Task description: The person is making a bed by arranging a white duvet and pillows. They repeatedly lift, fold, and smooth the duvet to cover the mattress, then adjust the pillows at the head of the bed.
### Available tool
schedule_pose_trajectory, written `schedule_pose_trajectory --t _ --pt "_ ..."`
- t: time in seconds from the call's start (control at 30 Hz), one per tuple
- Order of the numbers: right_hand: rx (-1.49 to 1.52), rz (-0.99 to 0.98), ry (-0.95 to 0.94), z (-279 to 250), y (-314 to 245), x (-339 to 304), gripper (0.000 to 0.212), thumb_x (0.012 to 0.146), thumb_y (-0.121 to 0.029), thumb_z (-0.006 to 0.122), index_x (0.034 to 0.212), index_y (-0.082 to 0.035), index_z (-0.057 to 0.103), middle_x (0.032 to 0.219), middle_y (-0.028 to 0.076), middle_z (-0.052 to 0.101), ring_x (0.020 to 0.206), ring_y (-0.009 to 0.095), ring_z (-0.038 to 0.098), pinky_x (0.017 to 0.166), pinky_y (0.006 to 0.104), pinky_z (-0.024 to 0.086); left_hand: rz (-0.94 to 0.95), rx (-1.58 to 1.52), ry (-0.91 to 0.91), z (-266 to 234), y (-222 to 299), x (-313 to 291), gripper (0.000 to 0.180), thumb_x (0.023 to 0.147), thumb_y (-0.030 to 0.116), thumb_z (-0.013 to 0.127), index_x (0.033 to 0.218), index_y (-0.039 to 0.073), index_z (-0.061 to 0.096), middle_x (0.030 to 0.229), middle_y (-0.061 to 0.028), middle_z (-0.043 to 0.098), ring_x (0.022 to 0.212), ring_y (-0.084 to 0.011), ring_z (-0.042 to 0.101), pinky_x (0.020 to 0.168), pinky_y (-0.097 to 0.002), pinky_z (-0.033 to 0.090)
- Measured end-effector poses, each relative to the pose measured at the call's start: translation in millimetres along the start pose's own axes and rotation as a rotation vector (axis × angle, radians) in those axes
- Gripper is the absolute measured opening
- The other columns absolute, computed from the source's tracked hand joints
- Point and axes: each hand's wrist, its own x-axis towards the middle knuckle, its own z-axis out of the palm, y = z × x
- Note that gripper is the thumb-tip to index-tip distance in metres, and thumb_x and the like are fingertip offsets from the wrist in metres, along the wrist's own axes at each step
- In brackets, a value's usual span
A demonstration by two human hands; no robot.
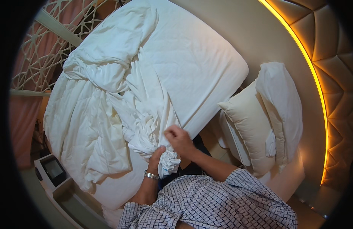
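Observation:
A white sheet (148,129) is bunched and twisted at the near edge of the bed, trailing back across the mattress. My left hand (156,159) is closed around its gathered end, and a crumpled knot of cloth sticks out to the right of the fist. Just above that knot is my right hand (179,140), with its fingers curled in beside the fabric. Whether cloth is pinched inside those fingers is hidden. To the left of the sheet lies a rumpled white duvet (90,141).
The mattress (199,68) wears a smooth white cover. At right, a cream pillow (251,122) leans with a white pillow (283,103) against the curved, lit headboard wall (317,87). A lattice screen (43,57) stands far left, above a ledge (56,191) with a dark panel.

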Motion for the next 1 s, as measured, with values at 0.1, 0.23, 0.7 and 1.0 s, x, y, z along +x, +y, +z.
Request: schedule_pose_trajectory --t 0.1,0.23,0.7,1.0 --pt "-0.131 0.062 -0.097 -47 27 -17 0.018 0.093 -0.017 0.062 0.090 0.001 0.065 0.075 0.011 0.063 0.069 0.011 0.058 0.064 0.0316 0.050 0.060 0.045 0.022 6 6 3 0.039 0.099 0.031 0.057 0.120 -0.002 0.060 0.105 -0.0112 0.070 0.089 -0.0213 0.070 0.079 -0.0346 0.058" --pt "-0.387 0.026 -0.578 -43 89 -47 0.031 0.096 -0.027 0.055 0.095 0.002 0.065 0.088 0.020 0.068 0.080 0.028 0.068 0.076 0.0428 0.051 0.015 0.059 -0.038 8 6 7 0.036 0.099 0.028 0.057 0.120 -0.001 0.061 0.106 -0.0111 0.070 0.090 -0.0212 0.070 0.080 -0.0343 0.059" --pt "-0.102 0.432 -0.207 -25 102 -27 0.048 0.083 -0.022 0.076 0.126 -0.003 0.063 0.119 0.012 0.070 0.105 0.026 0.068 0.089 0.0371 0.054 -0.013 0.145 0.056 18 1 12 0.033 0.096 0.022 0.060 0.118 -0.002 0.062 0.108 -0.0126 0.070 0.093 -0.0230 0.070 0.082 -0.0351 0.058" --pt "-0.087 0.390 -0.374 -40 149 -30 0.045 0.081 -0.026 0.075 0.120 -0.004 0.066 0.115 0.018 0.071 0.110 0.033 0.066 0.094 0.0401 0.051 -0.092 0.117 0.043 14 6 11 0.020 0.094 0.018 0.064 0.105 0.001 0.066 0.100 -0.0083 0.070 0.086 -0.0186 0.069 0.077 -0.0321 0.057"
